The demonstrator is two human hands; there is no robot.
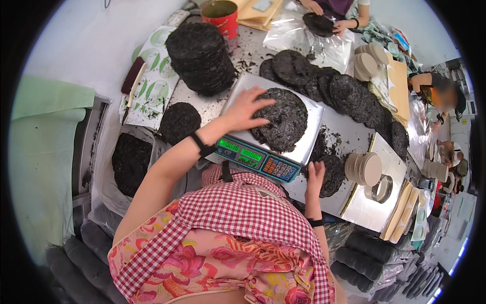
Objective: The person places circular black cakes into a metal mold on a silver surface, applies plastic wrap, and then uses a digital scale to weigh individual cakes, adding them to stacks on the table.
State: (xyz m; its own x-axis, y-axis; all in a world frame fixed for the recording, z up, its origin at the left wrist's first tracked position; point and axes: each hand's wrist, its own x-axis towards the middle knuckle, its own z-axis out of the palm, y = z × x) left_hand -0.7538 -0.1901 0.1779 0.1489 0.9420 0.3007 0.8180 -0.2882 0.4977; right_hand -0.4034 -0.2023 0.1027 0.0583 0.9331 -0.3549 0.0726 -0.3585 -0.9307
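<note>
A round black cake (pixel 286 121) that looks like dried seaweed lies on the steel pan of a digital scale (pixel 258 157). My left hand (pixel 249 109) is spread over the left edge of that cake, its fingers apart and the tips touching or just above it. To the right of the scale, my right hand (pixel 315 177) has its fingers stretched out. It is beside a second seaweed cake (pixel 331 175) on the table, whose near side the hand partly hides; whether they touch I cannot tell. Loose black crumbs lie by the scale's right corner.
A tall stack of seaweed cakes (pixel 200 58) and a single cake (pixel 180 123) are left of the scale. A row of overlapping cakes (pixel 349 96) runs behind it. Pale discs (pixel 372 167) and a ring (pixel 380 188) stand right. Across the table, another person's hands (pixel 344 25) hold a cake.
</note>
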